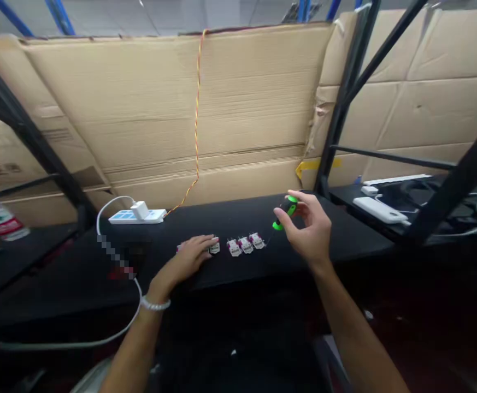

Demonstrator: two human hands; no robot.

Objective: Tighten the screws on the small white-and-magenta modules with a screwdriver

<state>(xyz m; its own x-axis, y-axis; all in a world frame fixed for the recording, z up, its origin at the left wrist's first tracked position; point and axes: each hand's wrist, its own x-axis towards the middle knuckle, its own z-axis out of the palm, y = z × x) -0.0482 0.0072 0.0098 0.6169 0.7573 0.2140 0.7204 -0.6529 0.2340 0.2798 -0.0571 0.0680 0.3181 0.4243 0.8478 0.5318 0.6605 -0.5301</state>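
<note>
My right hand point(312, 232) is closed round the green and black handle of a screwdriver point(287, 208). Its thin shaft slants down and left, and the tip is near the rightmost of three small white and purple parts point(257, 240) standing side by side on the black tabletop. I cannot tell whether the tip touches it. My left hand point(189, 255) lies palm down with its fingers stretched out over more of these parts. One white part point(214, 248) shows by its fingertips, and the others are mostly hidden under the hand.
A white power strip point(154, 216) with a plugged-in charger point(140, 210) lies at the back left. Its white cable point(137, 286) loops past my left wrist. Cardboard point(254, 109) walls the back, between black metal posts point(340, 103). A white power bank-like block point(380, 210) lies at right.
</note>
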